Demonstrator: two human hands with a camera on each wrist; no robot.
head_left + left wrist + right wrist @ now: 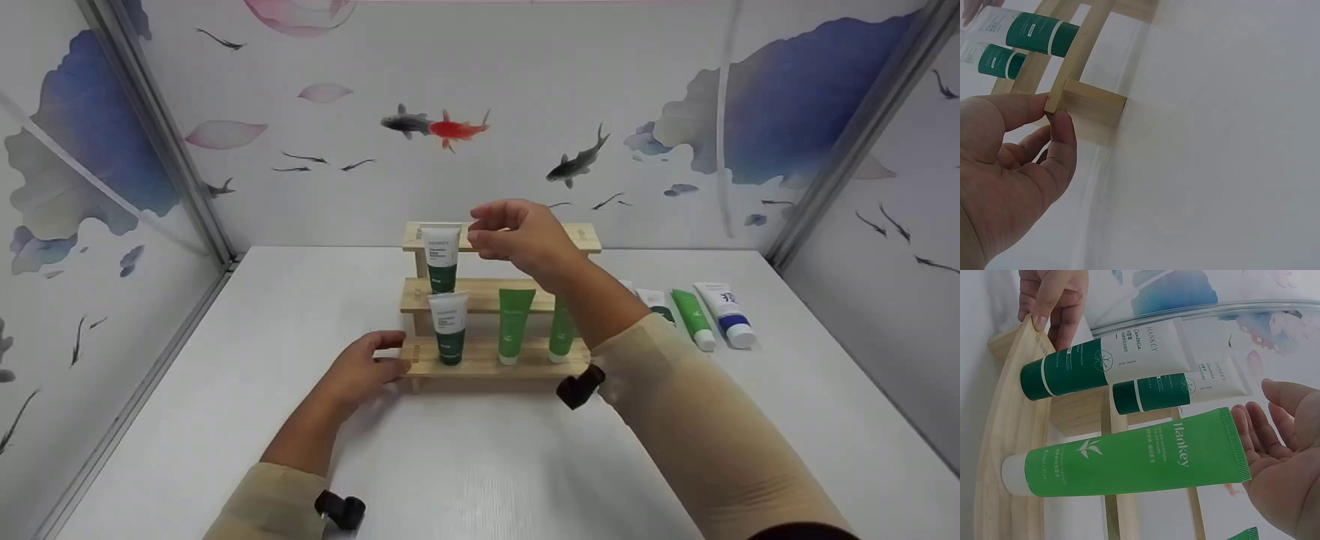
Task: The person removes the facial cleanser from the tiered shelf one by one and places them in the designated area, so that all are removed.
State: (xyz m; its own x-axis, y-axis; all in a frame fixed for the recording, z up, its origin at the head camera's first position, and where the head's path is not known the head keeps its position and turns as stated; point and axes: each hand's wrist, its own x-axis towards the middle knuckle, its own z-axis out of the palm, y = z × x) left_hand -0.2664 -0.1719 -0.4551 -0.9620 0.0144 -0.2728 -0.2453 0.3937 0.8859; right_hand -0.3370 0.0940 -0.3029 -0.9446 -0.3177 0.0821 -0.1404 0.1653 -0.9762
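A three-tier wooden rack (480,366) stands on the table. My left hand (369,367) pinches the left end of its lowest shelf between thumb and fingers, as the left wrist view (1016,152) shows up close. My right hand (525,236) is raised near the top shelf, fingers loosely bent, holding nothing. Just left of it, a white and dark-green tube (441,255) stands on the middle shelf, apart from the fingers. On the lowest shelf are a similar white and dark-green tube (449,326), a green tube (516,326) and another green tube (561,334), partly behind my right forearm.
To the right of the rack, several tubes lie on the table, among them a green one (694,319) and a white one with a blue band (726,315). My forearm partly covers this group. Printed wall panels (480,180) enclose the back and sides.
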